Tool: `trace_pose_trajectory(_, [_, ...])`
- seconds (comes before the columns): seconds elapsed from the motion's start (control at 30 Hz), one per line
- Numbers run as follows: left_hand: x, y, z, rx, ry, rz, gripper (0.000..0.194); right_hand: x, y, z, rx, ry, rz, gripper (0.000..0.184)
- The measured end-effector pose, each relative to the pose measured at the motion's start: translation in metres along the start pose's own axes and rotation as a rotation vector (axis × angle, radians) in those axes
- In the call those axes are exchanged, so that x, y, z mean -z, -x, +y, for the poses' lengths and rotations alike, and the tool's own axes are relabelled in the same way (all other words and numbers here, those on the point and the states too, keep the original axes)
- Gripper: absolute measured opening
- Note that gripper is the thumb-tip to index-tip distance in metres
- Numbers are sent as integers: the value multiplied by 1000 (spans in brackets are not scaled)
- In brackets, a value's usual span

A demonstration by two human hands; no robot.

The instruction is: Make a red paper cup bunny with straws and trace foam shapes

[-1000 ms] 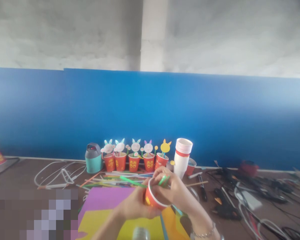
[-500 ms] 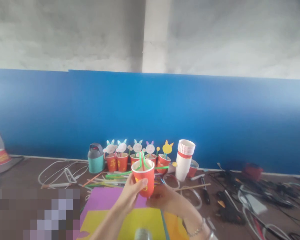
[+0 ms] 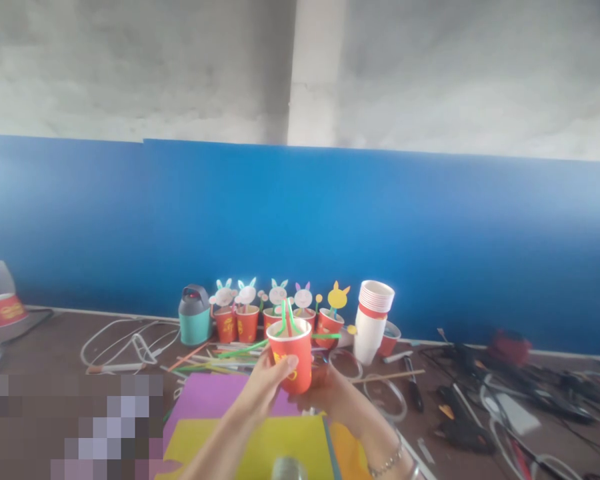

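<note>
Over the purple paper [image 3: 207, 397], gripped in the left hand [image 3: 265, 385], with thumb pressed to the front, a roughly upright red cup [image 3: 300, 355] with green straws [image 3: 283, 319] standing inside. Held the right hand [image 3: 333, 388] by the cup's lower right side, but could not tell its partly hidden grip; farther right, saw a tall stack of paper cups [image 3: 371, 330].
</note>
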State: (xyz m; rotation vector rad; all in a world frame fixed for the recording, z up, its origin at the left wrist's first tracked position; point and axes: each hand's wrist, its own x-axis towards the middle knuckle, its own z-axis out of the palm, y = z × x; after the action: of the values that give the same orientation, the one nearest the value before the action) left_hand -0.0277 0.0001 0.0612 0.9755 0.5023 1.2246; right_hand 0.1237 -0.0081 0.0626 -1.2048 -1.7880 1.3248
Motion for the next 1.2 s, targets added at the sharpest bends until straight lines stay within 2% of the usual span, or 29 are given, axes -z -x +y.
trace_pose_trajectory(0.17, [1, 1, 1, 1, -12, -17, 61, -3, -2, 3, -81, -66, -25, 15])
trace_pose_trajectory(0.37, [1, 1, 4, -33, 21, 47, 69, -4, 8, 1, -166, 27, -96, 10])
trace_pose_trajectory(0.53, [-2, 3, 0, -5, -23, -35, 56, -2, 10, -15, -188, -61, 30, 7])
trace_pose_trajectory(0.63, [-5, 5, -2, 12, -35, -79, 55, -2, 10, -22, -218, -83, 73, 7])
trace_pose_trajectory(0.73, [-5, 5, -1, 13, -36, -61, 58, -2, 10, -20, -195, -74, 27, 9])
trace_pose_trajectory(0.87, [-3, 5, 0, -3, -2, 18, 66, -1, 11, -12, -195, 66, -98, 7])
trace_pose_trajectory(1.0, [-1, 4, 0, -7, 12, 58, 68, 1, 12, -6, -210, 92, -124, 6])
trace_pose_trajectory(1.1, [-2, 3, -2, 2, 6, 27, 63, 1, 10, -4, -176, 19, -84, 8])
trace_pose_trajectory(1.2, [-5, 4, -3, -1, -2, -20, 55, -1, 7, -7, -204, -53, 48, 9])
